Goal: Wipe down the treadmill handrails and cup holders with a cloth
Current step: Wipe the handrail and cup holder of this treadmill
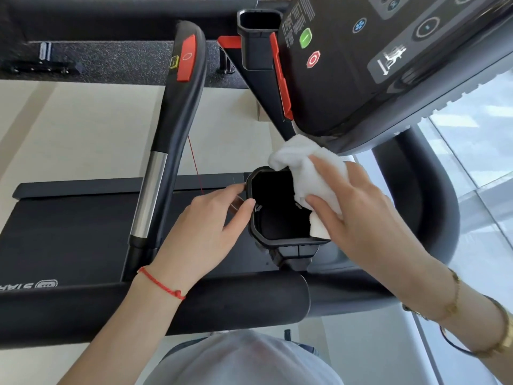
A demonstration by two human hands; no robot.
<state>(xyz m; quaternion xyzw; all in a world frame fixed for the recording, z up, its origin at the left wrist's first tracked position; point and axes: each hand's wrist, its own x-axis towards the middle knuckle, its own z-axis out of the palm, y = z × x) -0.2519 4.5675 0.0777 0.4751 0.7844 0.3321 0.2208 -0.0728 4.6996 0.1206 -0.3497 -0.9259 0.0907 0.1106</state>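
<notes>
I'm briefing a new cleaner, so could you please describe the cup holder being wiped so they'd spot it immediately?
Start at the console; just below its lower corner sits the near cup holder, black and octagonal. Unlike the far cup holder, it has the white cloth draped over its rim.

White cloth point(305, 165), black cup holder point(288, 241), red wrist string point(161, 284), seemingly speckled floor mat point(116, 62)
</notes>
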